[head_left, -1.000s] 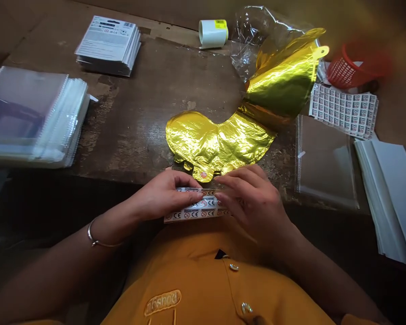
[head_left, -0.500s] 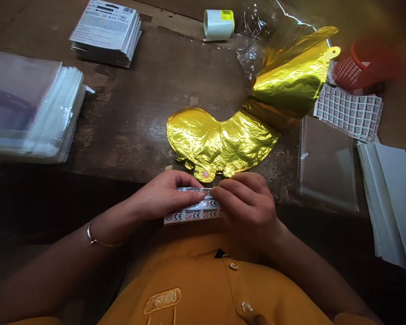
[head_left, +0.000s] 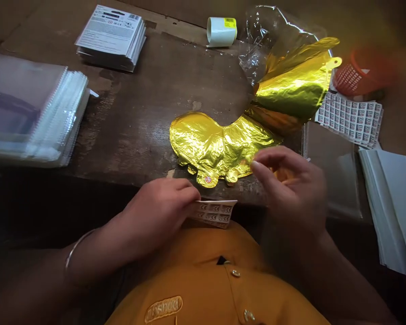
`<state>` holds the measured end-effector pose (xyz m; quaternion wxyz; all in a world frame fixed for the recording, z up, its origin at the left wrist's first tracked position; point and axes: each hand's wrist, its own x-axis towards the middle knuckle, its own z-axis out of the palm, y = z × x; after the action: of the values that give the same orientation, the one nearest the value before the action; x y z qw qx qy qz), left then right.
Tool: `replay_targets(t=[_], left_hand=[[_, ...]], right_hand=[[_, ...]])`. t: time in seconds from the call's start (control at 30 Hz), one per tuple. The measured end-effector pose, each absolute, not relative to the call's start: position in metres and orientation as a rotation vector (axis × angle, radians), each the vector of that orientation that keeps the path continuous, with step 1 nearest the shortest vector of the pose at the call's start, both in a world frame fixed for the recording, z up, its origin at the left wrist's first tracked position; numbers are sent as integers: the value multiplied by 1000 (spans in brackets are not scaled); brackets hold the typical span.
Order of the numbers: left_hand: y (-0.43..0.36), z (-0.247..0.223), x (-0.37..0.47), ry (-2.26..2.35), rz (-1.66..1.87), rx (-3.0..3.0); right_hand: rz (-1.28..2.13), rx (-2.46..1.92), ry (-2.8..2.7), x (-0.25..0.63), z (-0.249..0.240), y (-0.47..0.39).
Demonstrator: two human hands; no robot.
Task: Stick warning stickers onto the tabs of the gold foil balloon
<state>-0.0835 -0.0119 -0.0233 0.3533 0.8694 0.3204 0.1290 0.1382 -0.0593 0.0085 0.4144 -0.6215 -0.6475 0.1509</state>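
Note:
My left hand (head_left: 162, 210) is closed on a small sheet of stickers (head_left: 216, 213), printed with rows of CE marks, just off the table's front edge. To its right my right hand (head_left: 291, 189) is raised, thumb and forefinger pinched together; what they hold, if anything, is too small to make out. Between and beyond the hands lies a flat gold foil balloon (head_left: 219, 140), its curved lower part towards me and its upper part folded over at the right. A small round sticker (head_left: 207, 179) sits on one of its bottom tabs.
Clear plastic sleeves (head_left: 27, 108) are stacked at the left, near a pile of printed cards (head_left: 110, 34). A white roll (head_left: 220, 34) stands at the back. Towards the right are a red basket (head_left: 358, 74), a label sheet (head_left: 353, 117) and white folded sheets (head_left: 395, 203).
My right hand has left the sticker sheet and moved right and up, pinched. My left hand has turned and keeps the sheet, which now tilts. The camera view has shifted slightly.

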Motion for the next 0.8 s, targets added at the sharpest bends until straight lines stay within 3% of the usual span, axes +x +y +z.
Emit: replay_targets(t=[0.13,0.33,0.8], left_hand=[[-13,-32,-82,615,521,2747],[-9,-54,-83,616,446,2701],[-8,-54,-82,595,475,2664]], right_hand=[[557,-1646,-1740,142,-3,-30],[680,-1762,-1809,135,-18,-18],[697,-1749,-1918,133,-28,-13]])
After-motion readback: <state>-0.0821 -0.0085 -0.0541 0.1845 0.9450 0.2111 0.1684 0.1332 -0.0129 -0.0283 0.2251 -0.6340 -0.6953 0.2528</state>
